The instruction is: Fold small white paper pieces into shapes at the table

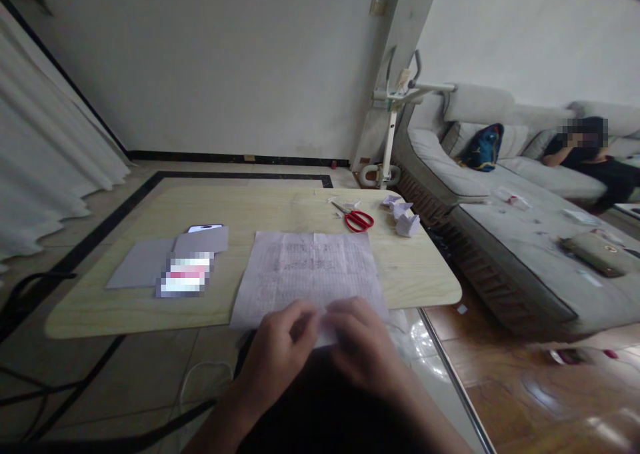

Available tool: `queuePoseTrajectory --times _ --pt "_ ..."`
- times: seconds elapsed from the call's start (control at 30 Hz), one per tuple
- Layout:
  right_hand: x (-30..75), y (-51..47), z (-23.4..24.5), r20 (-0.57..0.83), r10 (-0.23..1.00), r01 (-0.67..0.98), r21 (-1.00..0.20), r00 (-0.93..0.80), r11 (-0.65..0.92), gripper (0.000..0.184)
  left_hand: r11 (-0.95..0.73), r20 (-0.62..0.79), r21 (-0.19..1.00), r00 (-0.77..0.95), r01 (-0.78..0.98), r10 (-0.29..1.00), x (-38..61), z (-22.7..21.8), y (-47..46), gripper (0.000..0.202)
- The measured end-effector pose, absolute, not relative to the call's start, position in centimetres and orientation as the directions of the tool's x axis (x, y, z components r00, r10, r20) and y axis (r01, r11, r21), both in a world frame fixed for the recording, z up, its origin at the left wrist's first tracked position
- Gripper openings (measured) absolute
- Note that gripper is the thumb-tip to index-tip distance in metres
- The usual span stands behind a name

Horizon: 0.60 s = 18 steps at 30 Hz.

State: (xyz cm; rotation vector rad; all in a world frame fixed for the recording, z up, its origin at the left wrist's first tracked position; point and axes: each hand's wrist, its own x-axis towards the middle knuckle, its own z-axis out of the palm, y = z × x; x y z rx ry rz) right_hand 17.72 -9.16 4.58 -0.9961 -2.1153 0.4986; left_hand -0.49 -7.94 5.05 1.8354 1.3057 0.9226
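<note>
Close together at the table's near edge, both my hands are closed, with fingertips nearly meeting. Between my left hand and my right hand is a small pale piece of paper, pinched from both sides; motion blurs it and its shape is unclear. Beneath and beyond them lies a large creased sheet of printed paper, flat on the table. Past its far edge rest red-handled scissors, blades pointing away to the left, with small paper scraps beside them. Several folded paper shapes stand at the right.
On the left of the pale wooden table are plain paper sheets and a lit phone; another device shows behind. To the right is a grey sofa, where a person sits. A white exercise frame stands behind.
</note>
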Motion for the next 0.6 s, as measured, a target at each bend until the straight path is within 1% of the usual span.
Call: queuePoseTrajectory --times 0.2,0.33,0.6 --pt "17.54 -8.95 4.77 0.401 0.788 0.545 -0.571 -0.468 0.614 0.043 -0.269 0.155 0.821 0.258 0.503 0.954 -0.67 5.22 -7.94 0.014" --pt "17.59 -8.71 4.52 0.428 0.774 0.535 -0.561 -0.466 0.632 0.041 -0.252 0.146 0.827 0.241 0.503 0.960 -0.65 5.10 -7.89 0.014" --pt "17.79 -9.04 4.77 0.508 0.765 0.443 -0.624 -0.395 0.643 0.036 -0.173 0.080 0.919 0.262 0.354 0.962 -0.45 5.44 -7.83 0.018"
